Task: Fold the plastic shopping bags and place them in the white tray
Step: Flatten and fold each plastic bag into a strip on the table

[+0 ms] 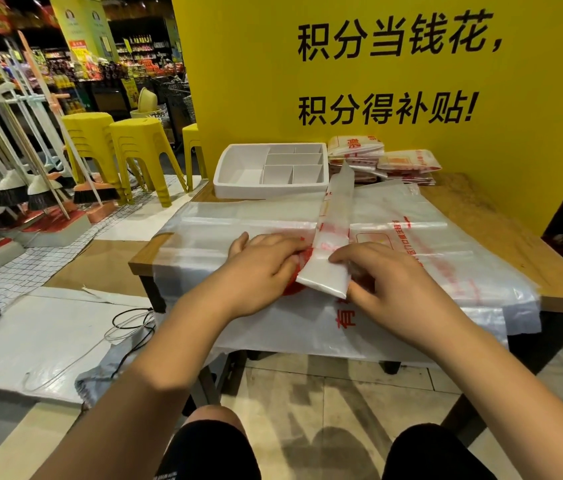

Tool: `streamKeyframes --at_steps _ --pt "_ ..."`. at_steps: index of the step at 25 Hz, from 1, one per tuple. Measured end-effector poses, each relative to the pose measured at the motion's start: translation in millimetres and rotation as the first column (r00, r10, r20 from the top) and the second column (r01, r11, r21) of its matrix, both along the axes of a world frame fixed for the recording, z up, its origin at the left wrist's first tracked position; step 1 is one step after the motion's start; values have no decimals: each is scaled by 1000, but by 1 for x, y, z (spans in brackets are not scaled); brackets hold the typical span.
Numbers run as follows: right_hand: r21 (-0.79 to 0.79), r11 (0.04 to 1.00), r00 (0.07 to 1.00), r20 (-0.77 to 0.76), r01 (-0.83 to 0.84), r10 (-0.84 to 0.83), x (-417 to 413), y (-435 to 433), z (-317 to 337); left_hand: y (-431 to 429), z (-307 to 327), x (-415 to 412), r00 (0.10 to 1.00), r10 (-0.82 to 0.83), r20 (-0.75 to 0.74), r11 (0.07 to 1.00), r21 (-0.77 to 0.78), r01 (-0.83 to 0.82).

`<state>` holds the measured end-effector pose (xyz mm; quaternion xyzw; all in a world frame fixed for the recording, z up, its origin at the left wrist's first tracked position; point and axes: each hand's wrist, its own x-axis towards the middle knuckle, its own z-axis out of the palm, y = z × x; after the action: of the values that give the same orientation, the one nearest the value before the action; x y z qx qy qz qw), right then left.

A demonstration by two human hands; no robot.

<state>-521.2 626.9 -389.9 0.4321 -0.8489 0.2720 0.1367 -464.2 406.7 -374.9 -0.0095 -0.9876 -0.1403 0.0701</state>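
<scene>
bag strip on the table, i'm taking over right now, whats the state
Left hand: holds the near end of the bag strip at its left edge.
Right hand: pinches that end from the right.
Strip lies over the flat bags on the table; white tray behind holds no bag.
Done: bag folded lengthwise.
Left: fold it up short, tray it, then the rest.

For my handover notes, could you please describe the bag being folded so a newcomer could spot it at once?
On the wooden table before the yellow wall, flat plastic bags lie spread out. On top, between the left hand and right hand, lies the bag being folded: unlike the flat sheets, it is one long narrow strip.
</scene>
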Motion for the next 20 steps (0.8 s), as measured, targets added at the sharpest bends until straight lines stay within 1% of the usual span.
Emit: streamKeyframes --at_steps 2,5,7,9,11,12,13,15,17,20 --pt "-5 1000 1000 11 -27 27 2 5 1 -3 8 -6 998 -28 64 998 -62 32" --pt "-13 999 998 24 -53 53 0 9 1 -6 14 -19 993 -33 110 998 -51 39" --pt "-37 998 998 27 -47 48 -4 11 -1 -1 10 -21 999 -19 51 999 -35 21" --pt "-56 997 998 40 -43 46 -8 14 -1 1 2 -16 993 -40 -115 999 -35 36" --pt "-47 998 998 31 -53 54 -10 16 1 3 -5 -7 944 -147 -296 988 2 154" --pt "-32 997 998 14 -63 64 -11 17 1 3 -7 -4 919 -207 -335 970 52 238" --pt "-17 997 997 -6 -75 75 -12 18 2 4 -7 -3 903 -256 -345 945 106 309" --pt "5 996 996 -17 -88 88 -12 21 5 3 -8 -4 888 -309 -339 912 160 379" --pt "-13 998 998 14 -69 69 -12 20 8 2 -6 -5 888 -321 -330 909 157 387" --pt "-72 997 1000 16 -9 10 -14 17 10 3 -2 -5 913 -288 -289 913 206 353"
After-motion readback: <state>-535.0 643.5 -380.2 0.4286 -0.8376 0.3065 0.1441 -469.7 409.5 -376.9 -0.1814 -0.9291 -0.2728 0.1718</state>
